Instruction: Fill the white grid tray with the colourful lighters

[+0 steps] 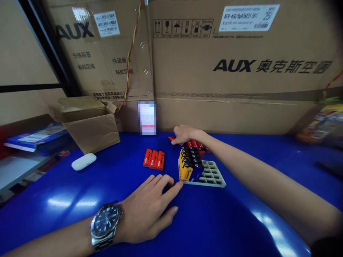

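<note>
A pale grid tray (214, 173) holds upright batteries: a yellow row (187, 172) on its left and a dark blue row (197, 172) beside it. Its right-hand cells show bare. My left hand (151, 205), palm down with fingers apart, touches the tray's near left corner with the index fingertip. Behind the tray, my right hand (183, 134) has its fingers curled over a red battery (171, 138), mostly covered by them. More red batteries (194, 144) are beneath that wrist, partly hidden. Three red batteries (154, 159) lie side by side left of the tray.
An open cardboard box (92, 132) stands at the back left, with a white oval case (84, 161) before it. A lit phone (147, 118) leans against large cartons (241, 85) along the back. A blurred packet (321, 123) is at the far right on the blue table (227, 221).
</note>
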The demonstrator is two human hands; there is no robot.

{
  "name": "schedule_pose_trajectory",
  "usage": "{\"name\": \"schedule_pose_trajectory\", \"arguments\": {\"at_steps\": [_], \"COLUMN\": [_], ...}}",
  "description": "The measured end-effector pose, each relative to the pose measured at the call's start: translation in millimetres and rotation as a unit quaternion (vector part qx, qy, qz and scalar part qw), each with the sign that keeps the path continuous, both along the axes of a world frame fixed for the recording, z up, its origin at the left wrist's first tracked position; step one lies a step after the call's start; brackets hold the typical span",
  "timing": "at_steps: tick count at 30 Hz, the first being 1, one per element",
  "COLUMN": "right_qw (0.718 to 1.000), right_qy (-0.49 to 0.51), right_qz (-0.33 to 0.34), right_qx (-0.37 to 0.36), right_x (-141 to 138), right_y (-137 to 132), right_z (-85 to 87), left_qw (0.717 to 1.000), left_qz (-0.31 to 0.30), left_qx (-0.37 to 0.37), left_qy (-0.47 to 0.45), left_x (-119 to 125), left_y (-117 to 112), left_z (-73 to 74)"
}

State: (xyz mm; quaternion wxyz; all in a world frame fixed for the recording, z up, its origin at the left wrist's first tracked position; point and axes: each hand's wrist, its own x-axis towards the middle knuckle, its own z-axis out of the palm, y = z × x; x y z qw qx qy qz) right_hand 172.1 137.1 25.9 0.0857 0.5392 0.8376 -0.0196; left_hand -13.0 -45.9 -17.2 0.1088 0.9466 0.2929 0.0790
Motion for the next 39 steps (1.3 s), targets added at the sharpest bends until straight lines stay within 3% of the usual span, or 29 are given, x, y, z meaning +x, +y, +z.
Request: {"name": "schedule_pose_trajectory", "arguments": {"at_steps": [2,4,7,10,15,18,22,25,30,36,39], "right_qw": [0.998,0.986,0.935,0.875,0.728,0.689,0.647,0.630,0.642,0.620,0.631], "right_qy": [0.044,0.148,0.329,0.446,0.673,0.712,0.749,0.762,0.742,0.759,0.749], "right_qz": [0.013,0.028,0.004,-0.073,-0.120,-0.129,-0.140,-0.150,-0.182,-0.192,-0.195], "right_qx": [0.032,0.078,0.133,0.172,0.048,0.039,0.023,0.026,0.056,0.046,0.060], "right_x": [9,22,44,64,82,87,91,90,86,80,77], "right_y": [-5,-12,-26,-45,-72,-78,-78,-80,-84,-86,-87], "right_z": [5.4,10.3,13.2,6.7,-23.1,-39.1,-45.9,-45.3,-45.1,-44.5,-45.5], "left_qw": [1.000,1.000,1.000,0.999,1.000,1.000,1.000,1.000,1.000,1.000,1.000], "left_qz": [-0.001,0.000,0.000,-0.001,-0.003,-0.001,-0.001,-0.002,-0.005,-0.004,-0.004], "left_qx": [0.003,0.006,0.011,0.013,0.005,0.006,0.003,0.002,0.014,0.015,0.016], "left_qy": [-0.001,-0.004,-0.017,-0.033,-0.028,-0.025,-0.017,-0.010,-0.026,-0.022,-0.025], "left_x": [0,0,-1,-1,-1,-1,-1,-1,-1,0,0], "left_y": [0,0,0,0,0,-1,-1,0,0,0,0], "left_z": [0.2,-0.1,-1.6,-2.6,-2.2,-1.8,-1.5,-1.8,-2.5,-2.0,-2.6]}}
